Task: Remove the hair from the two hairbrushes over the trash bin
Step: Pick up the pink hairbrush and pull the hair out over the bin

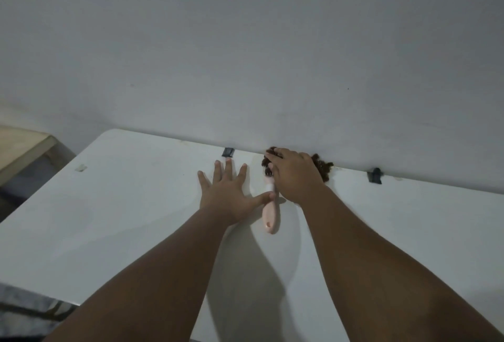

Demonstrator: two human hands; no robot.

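Observation:
A pink-handled hairbrush lies on the white table, handle toward me, its head buried in dark brown curly hair against the wall. My right hand rests on top of the brush head and hair, fingers curled over them. My left hand lies flat on the table beside the brush, fingers spread, its thumb touching the handle's upper part. Only one brush shows; whatever else sits under my right hand is hidden. No trash bin is in sight.
The table's far edge meets a white wall, with two dark clips along that edge. A small pale tab sits near the left edge. A wooden surface stands lower at far left.

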